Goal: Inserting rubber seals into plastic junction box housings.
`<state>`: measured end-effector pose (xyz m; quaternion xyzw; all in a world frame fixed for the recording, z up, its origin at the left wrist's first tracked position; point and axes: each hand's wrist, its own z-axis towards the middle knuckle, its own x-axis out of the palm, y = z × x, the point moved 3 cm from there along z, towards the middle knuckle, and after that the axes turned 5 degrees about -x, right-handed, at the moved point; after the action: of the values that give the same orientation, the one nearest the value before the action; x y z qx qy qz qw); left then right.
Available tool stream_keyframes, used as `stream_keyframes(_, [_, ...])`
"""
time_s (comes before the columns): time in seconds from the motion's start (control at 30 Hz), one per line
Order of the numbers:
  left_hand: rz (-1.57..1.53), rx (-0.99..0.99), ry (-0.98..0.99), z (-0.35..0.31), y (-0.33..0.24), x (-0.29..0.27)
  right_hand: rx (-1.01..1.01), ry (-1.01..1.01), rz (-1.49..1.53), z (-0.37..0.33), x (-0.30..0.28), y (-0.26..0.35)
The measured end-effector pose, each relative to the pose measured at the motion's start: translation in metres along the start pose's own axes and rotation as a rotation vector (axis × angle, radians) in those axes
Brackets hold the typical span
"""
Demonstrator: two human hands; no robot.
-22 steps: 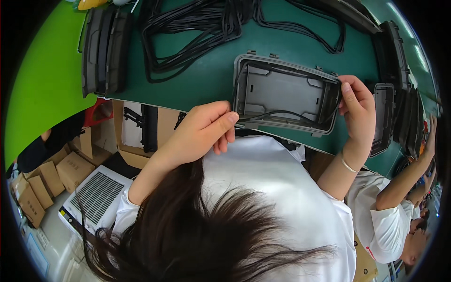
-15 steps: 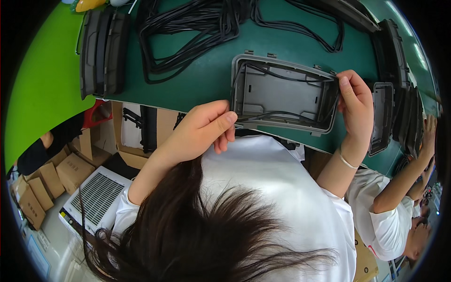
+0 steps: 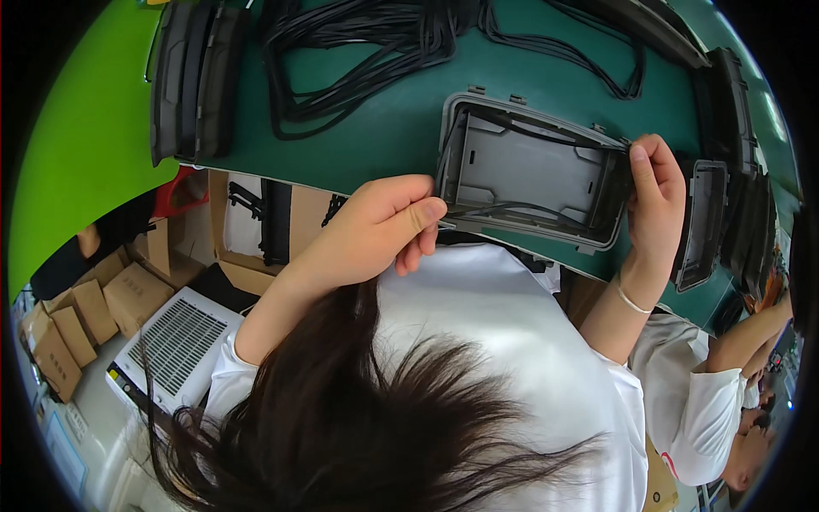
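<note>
A grey rectangular plastic case shell (image 3: 525, 175) sits open side up at the near edge of the green table. A thin black rubber strip (image 3: 537, 132) is looped inside it, along the far rim and sagging across the near side. My right hand (image 3: 659, 179) pinches thumb against forefinger at the far right corner, with the strip running to the fingertips. At the near left corner, my left hand (image 3: 397, 224) is closed with its thumb on the rim; the fingertips' exact hold is partly hidden.
Bundled black strips (image 3: 367, 72) lie across the far table. Dark case shells stand at the left (image 3: 192, 85) and right (image 3: 704, 222). Cardboard boxes (image 3: 136, 299) and a white grilled unit (image 3: 175, 346) are on the floor. A co-worker's arm (image 3: 751, 337) reaches in at the right.
The table and case have shifted slightly rightward in view. The far stretch of strip now runs up to my right fingertips at the corner. The co-worker's raised hand has come down.
</note>
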<state>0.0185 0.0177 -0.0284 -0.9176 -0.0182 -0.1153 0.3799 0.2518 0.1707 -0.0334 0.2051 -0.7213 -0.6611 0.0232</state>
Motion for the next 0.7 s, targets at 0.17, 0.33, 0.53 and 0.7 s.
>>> stream_keyframes(0.17, [0.087,0.028,-0.003,-0.003,-0.001,-0.003,0.049,-0.036,0.025,-0.005,0.001,0.003])
stream_keyframes(0.33, [0.072,0.024,0.023,-0.002,0.000,-0.006,0.047,0.052,0.024,-0.006,-0.002,0.004])
stream_keyframes(0.53, [0.109,-0.059,-0.005,-0.002,-0.005,-0.005,0.073,0.016,0.041,-0.008,-0.002,0.001])
stream_keyframes(0.7, [0.072,-0.029,-0.029,-0.005,-0.004,-0.001,0.066,-0.025,0.139,-0.009,-0.001,-0.006])
